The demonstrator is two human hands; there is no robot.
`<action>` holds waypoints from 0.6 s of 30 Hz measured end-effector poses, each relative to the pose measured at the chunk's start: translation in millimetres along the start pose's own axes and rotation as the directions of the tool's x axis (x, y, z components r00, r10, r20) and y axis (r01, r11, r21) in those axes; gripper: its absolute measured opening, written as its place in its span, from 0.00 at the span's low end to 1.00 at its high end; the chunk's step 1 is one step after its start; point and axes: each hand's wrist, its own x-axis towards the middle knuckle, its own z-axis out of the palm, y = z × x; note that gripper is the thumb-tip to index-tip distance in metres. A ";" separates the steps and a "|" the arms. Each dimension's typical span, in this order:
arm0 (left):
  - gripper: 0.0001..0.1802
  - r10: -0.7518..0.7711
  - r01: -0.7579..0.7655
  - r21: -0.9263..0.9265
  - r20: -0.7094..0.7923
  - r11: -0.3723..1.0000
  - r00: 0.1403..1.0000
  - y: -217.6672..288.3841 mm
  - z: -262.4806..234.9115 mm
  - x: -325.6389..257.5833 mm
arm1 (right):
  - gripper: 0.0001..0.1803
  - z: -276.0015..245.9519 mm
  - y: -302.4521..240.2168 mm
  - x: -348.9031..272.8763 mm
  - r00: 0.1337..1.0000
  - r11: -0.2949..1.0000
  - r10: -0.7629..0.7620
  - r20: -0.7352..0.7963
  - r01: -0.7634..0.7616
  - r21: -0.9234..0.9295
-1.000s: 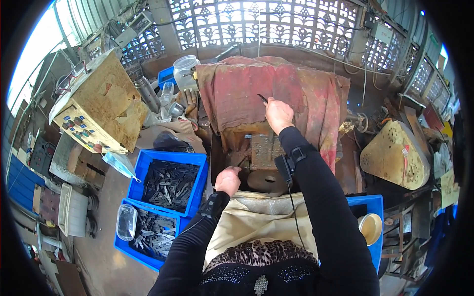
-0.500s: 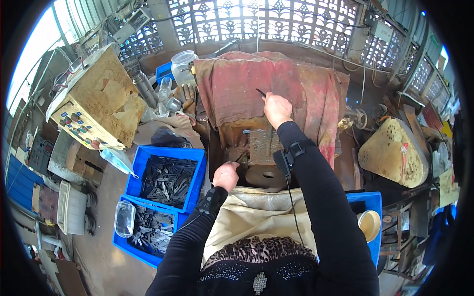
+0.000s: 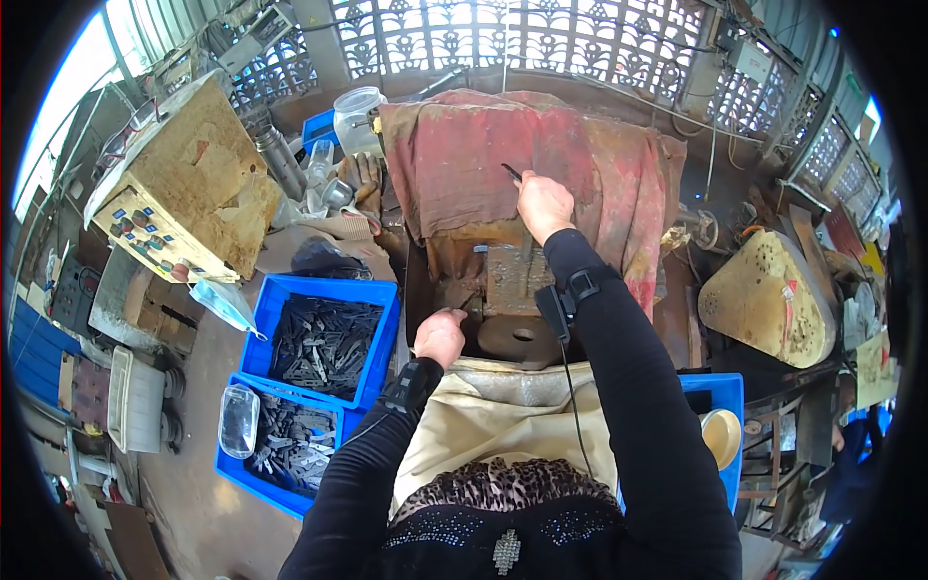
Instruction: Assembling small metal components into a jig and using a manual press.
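Note:
A short dark strip sticks out from between the thumb and fingers of my right hand, which is closed over the red cloth. That stained cloth is draped over the machine in front of me. Lower and to the left, my left hand is closed beside the machine's opening. A thin dark strip juts from its fingertips; most of it is hidden. Just right of this hand lies a dark round disc with a hole in it. Behind the disc stands a pitted brown metal plate.
Two blue bins of loose dark strips stand at my left, a clear plastic tub on the nearer one. A dirty control box leans beyond them. At right are another blue bin with a cream-coloured cup and a triangular yellowed guard.
The whole view has shifted slightly. My right hand keeps its grip on the strip over the cloth, and my left hand stays near the disc with little visible movement.

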 end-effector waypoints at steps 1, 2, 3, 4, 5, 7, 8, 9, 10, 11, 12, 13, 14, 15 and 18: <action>0.17 0.002 -0.002 -0.004 -0.006 1.000 1.000 -0.9 0.5 0.0 | 0.14 -0.8 -1.0 -0.1 1.000 1.000 0.006 0.010 -0.006 -0.003; 0.17 0.003 -0.003 -0.007 -0.012 1.000 1.000 -1.9 0.9 0.0 | 0.13 -1.2 -2.5 -0.4 1.000 1.000 0.011 0.019 -0.011 -0.007; 0.16 0.006 -0.006 -0.011 -0.017 1.000 1.000 -1.6 1.1 0.5 | 0.13 0.2 -1.3 -0.2 1.000 1.000 0.011 0.024 -0.011 -0.010; 0.16 0.003 -0.004 -0.015 -0.015 1.000 1.000 -1.4 1.3 0.8 | 0.14 1.4 0.1 0.3 1.000 1.000 0.001 0.007 -0.001 -0.009; 0.16 0.007 -0.007 -0.015 -0.017 1.000 1.000 -1.2 1.5 1.1 | 0.14 2.6 1.5 0.8 1.000 1.000 -0.009 -0.010 0.009 -0.008; 0.16 0.013 -0.014 -0.013 -0.023 1.000 1.000 -0.7 1.8 1.1 | 0.15 5.4 3.8 0.9 1.000 1.000 -0.020 -0.023 0.020 -0.010; 0.16 0.010 -0.010 -0.016 -0.022 1.000 1.000 -0.8 1.5 1.2 | 0.15 5.1 3.3 1.2 1.000 1.000 -0.019 -0.018 0.019 -0.014; 0.17 0.008 -0.008 -0.017 -0.015 1.000 1.000 -0.8 1.2 1.1 | 0.15 4.7 2.9 1.4 1.000 1.000 -0.018 -0.012 0.018 -0.019; 0.18 0.006 -0.006 -0.018 -0.008 1.000 1.000 -0.7 0.9 1.0 | 0.15 4.4 2.4 1.5 1.000 1.000 -0.018 -0.008 0.018 -0.023; 0.19 0.004 -0.004 -0.020 -0.002 1.000 1.000 -0.7 0.6 1.0 | 0.15 4.1 1.7 1.5 1.000 0.999 -0.019 -0.004 0.019 -0.026; 0.19 0.002 -0.002 -0.024 -0.001 1.000 1.000 -0.9 0.1 0.9 | 0.15 3.7 1.1 1.4 1.000 0.999 -0.017 -0.001 0.017 -0.028; 0.19 0.001 -0.001 -0.022 0.000 1.000 1.000 -0.1 -1.0 0.6 | 0.15 3.9 1.1 1.6 1.000 0.999 -0.015 0.002 0.015 -0.031; 0.19 0.001 -0.001 -0.020 0.001 1.000 1.000 0.7 -2.1 0.4 | 0.15 4.0 1.1 1.6 1.000 0.999 -0.014 0.005 0.014 -0.034; 0.18 0.001 -0.001 -0.018 0.002 1.000 1.000 1.1 -2.2 0.3 | 0.15 4.0 1.2 1.6 1.000 0.999 -0.017 0.008 0.017 -0.037; 0.18 0.025 -0.025 -0.012 0.005 1.000 1.000 0.7 -0.8 -0.2 | 0.15 2.5 0.8 1.2 1.000 0.999 -0.010 0.009 0.010 -0.033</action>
